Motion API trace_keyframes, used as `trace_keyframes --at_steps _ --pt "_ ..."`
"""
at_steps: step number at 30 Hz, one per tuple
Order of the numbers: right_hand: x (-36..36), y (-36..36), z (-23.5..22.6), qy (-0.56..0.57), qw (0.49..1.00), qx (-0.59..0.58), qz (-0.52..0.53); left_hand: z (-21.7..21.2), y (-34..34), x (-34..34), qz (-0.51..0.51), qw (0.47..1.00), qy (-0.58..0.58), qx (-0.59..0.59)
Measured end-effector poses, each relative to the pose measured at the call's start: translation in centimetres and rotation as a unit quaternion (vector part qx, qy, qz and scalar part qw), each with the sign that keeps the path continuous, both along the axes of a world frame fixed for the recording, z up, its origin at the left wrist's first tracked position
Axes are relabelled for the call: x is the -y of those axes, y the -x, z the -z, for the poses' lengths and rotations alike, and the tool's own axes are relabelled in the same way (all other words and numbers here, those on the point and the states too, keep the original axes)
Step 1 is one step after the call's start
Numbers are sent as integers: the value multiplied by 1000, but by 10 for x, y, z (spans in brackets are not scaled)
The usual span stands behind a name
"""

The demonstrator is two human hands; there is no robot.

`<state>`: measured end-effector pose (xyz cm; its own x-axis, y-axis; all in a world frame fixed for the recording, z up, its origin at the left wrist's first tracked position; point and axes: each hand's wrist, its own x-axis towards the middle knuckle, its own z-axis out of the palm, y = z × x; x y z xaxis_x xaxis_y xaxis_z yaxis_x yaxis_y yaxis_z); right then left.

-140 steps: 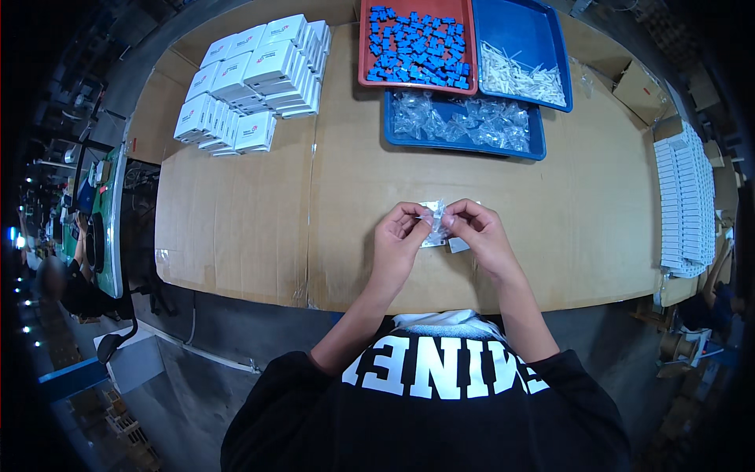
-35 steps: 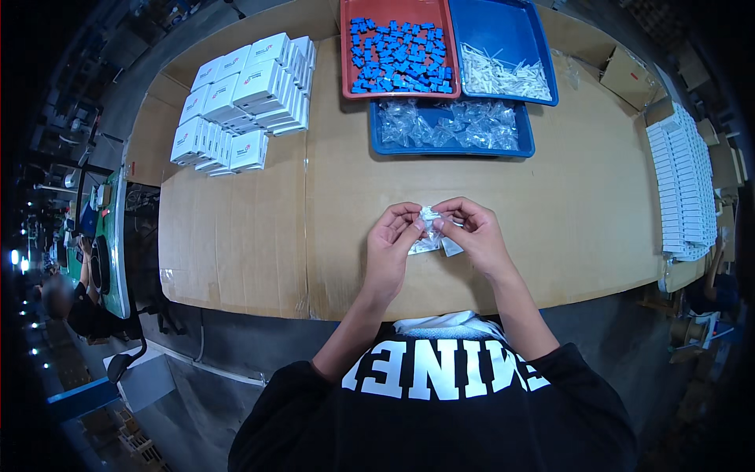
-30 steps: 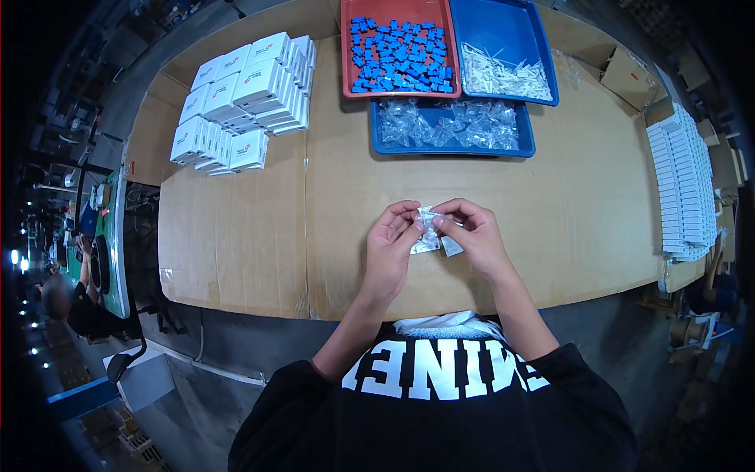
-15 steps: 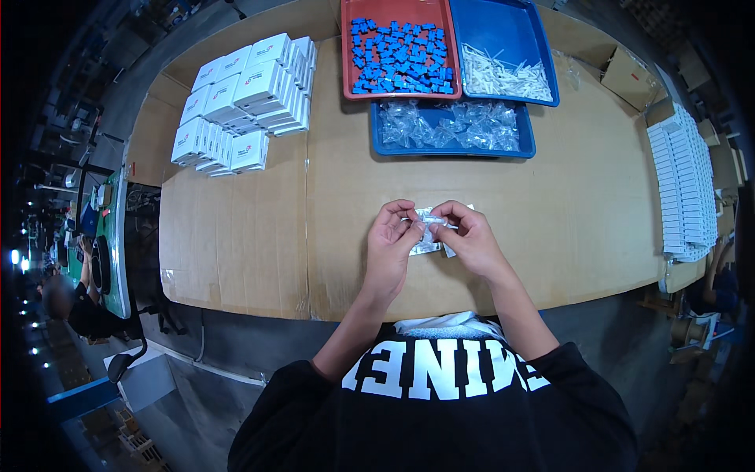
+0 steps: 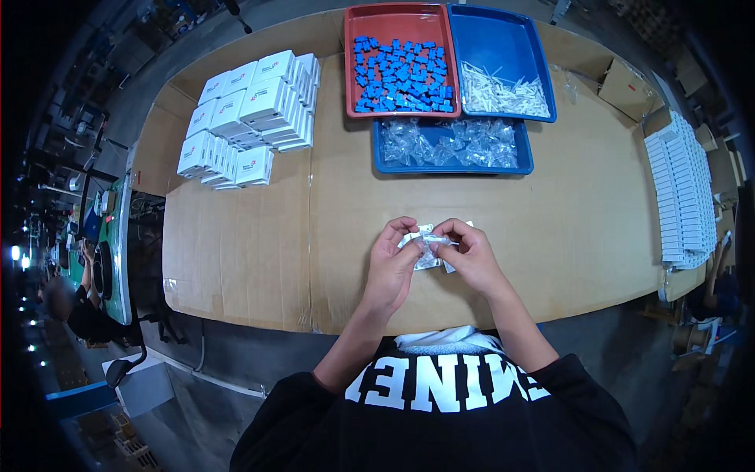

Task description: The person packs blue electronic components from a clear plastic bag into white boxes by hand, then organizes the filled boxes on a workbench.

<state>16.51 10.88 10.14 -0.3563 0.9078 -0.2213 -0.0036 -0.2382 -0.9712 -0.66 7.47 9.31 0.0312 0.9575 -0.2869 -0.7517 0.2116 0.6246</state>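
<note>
Both my hands meet over the near middle of the cardboard-covered table. My left hand (image 5: 392, 263) pinches one side of a small clear plastic bag (image 5: 427, 245) between thumb and fingers. On its other side my right hand (image 5: 472, 256) has thumb and forefinger closed on the same bag. Under the hands lies a silvery packet (image 5: 429, 262), partly covered by fingers. What the bag contains is too small to make out.
Stacked white boxes (image 5: 252, 110) stand at the far left, more white boxes (image 5: 683, 193) at the right edge. At the back are a red tray (image 5: 401, 17) of blue parts, a blue tray (image 5: 495, 39) of white sticks, and a blue tray (image 5: 452, 168) of clear bags. People work at both sides.
The whole view has shifted, so table and trays sit a little lower in the picture. My hands keep their pinch on the bag with hardly any movement.
</note>
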Motion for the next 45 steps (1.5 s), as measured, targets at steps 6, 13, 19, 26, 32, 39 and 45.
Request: trace_keyframes --at_steps 6,13,19,26,32,39,45 --pt "-2 -6 -6 8 1000 -18 -6 -4 -3 -5 41 994 -44 -94" --pt "-3 -15 -21 -6 995 69 -76 -4 -6 -7 37 995 -42 -79" --pt "4 -13 -10 110 979 -173 7 -30 -7 -10 92 989 -53 -105" --pt "-4 -13 -13 25 996 -84 12 -7 -1 -7 39 982 -39 -180" --pt "-6 -16 -11 38 993 -103 35 -15 -3 -7 -3 980 -61 -191" --pt "-7 -12 -24 -63 997 -3 32 -14 0 -7 -19 973 -46 -227" --pt "-6 -13 -30 -71 996 24 47 -23 -3 -6 -20 978 -86 -187"
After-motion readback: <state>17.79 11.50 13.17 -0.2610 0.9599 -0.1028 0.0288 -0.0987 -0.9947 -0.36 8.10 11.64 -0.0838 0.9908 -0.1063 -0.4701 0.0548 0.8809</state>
